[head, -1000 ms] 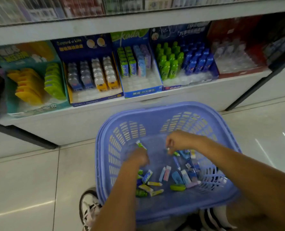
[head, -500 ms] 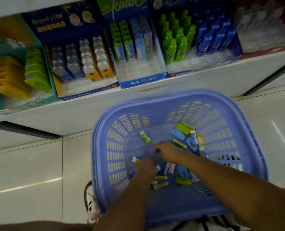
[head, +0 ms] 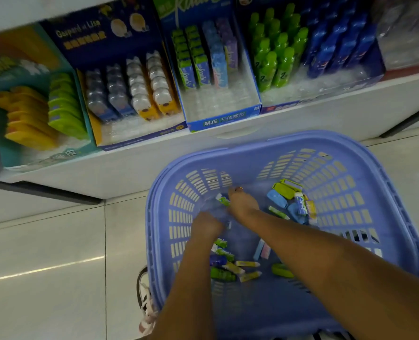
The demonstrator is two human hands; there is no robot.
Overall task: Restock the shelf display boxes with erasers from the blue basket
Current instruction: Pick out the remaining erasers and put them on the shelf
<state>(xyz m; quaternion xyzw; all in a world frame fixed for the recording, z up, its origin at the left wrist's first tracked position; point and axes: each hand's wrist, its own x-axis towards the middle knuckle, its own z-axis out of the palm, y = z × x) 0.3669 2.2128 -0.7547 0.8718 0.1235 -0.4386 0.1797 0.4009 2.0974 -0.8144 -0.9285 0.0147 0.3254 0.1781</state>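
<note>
basket: blue slotted plastic basket, on the floor
right hand: beside green-and-white wrapped eraser near the basket's far wall; grip cannot be told
left hand: fingers curled, contents hidden

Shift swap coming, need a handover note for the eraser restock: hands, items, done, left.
Left hand: curled inside the blue basket, grip unclear.
Right hand: at a green-and-white eraser, grip unclear.
Loose erasers lie across the basket floor.
Middle blue display box: front rows empty.
Done: no restocking confirmable. Left: carry erasers to the boxes.
</note>
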